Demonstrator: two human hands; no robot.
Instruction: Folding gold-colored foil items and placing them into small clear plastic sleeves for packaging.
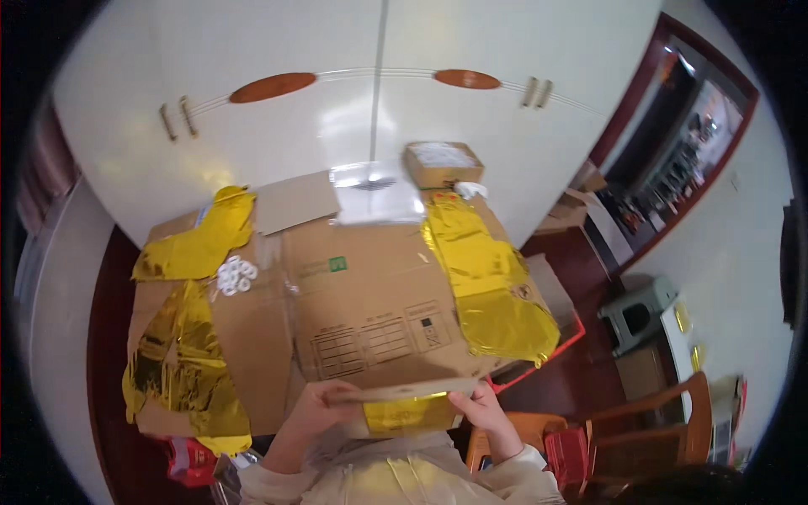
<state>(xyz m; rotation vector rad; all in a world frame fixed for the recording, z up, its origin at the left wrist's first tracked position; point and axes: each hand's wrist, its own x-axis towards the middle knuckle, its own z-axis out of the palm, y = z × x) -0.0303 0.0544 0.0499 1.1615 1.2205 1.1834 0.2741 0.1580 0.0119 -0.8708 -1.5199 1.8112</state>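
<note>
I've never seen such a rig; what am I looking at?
There is no machine: a person works with bare hands. The single wide, rounded picture comes from a camera on their head, looking down, so picture left is their left. The left hand and right hand hold a flat cardboard-coloured piece between them, with gold material showing below its edge. In front, brown cardboard bears shiny gold foil pieces at both sides, small white rings, a clear plastic packet and an open box.
</note>
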